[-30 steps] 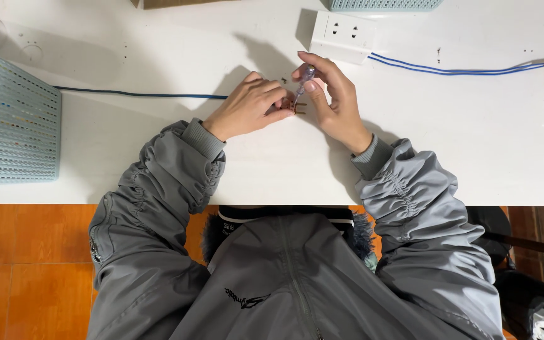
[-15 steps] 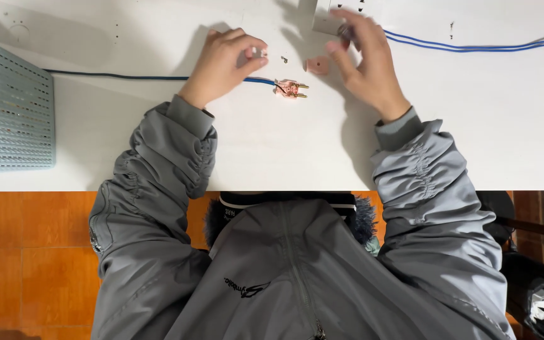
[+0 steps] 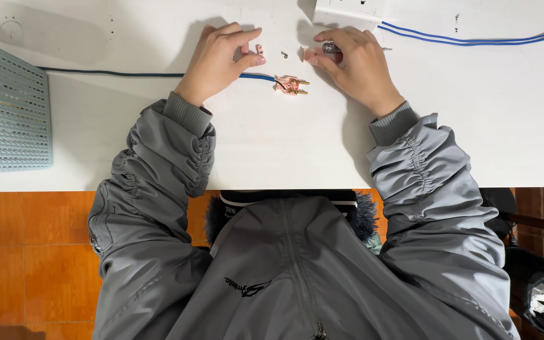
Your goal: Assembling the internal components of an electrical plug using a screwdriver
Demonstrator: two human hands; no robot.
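My left hand (image 3: 220, 60) rests on the white table (image 3: 272, 145) and pins the blue cable (image 3: 114, 74) under its thumb. The cable ends in an opened pink plug (image 3: 291, 84) with two brass pins, lying free on the table between my hands. A small pink piece (image 3: 259, 48) and a tiny screw (image 3: 283, 55) lie just beyond the plug. My right hand (image 3: 357, 63) is curled around a small screwdriver (image 3: 330, 47), with its thumb against another pink piece (image 3: 310, 56).
A light blue mesh basket (image 3: 7, 113) stands at the left edge. A white power strip (image 3: 347, 9) sits at the far edge, and a pair of blue wires (image 3: 473, 39) runs off to the right. Orange floor tiles (image 3: 33, 264) show below the table's front edge.
My hands were together over the plug; they have parted. The plug now lies on the table, my left hand keeps the cable and my right hand has gone right with the screwdriver.
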